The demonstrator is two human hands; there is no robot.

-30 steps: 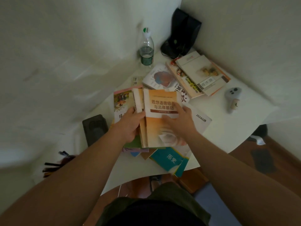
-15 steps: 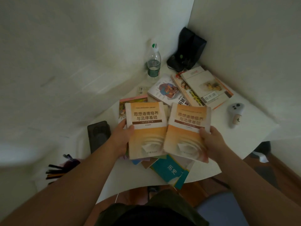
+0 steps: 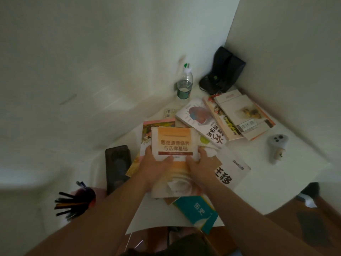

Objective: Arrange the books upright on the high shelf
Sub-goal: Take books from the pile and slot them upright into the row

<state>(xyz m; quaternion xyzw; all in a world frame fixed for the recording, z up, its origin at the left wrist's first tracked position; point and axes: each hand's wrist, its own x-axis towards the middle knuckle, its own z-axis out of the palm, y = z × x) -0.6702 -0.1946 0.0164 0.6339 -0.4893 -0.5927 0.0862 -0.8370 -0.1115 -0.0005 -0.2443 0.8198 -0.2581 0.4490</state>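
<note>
A: Above the white table [image 3: 258,182], over the loose pile: both hands hold the orange paperback [image 3: 173,145] by its side edges. Left hand [image 3: 156,163] is clamped on the left edge, right hand [image 3: 200,163] on the right, thumbs on the cover.

B: One book or two stacked?

A: Cannot tell; blurred. Judged light, with a soft, bendy, fairly slick cover.

B: Grip point?

A: Near the spine, squeezing covers together so pages don't fan. No shelf in view.

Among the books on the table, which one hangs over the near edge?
The teal book, below the orange book that both hands hold. Its lower corner passes the table's near edge; the other books lie fully on the table.
</note>
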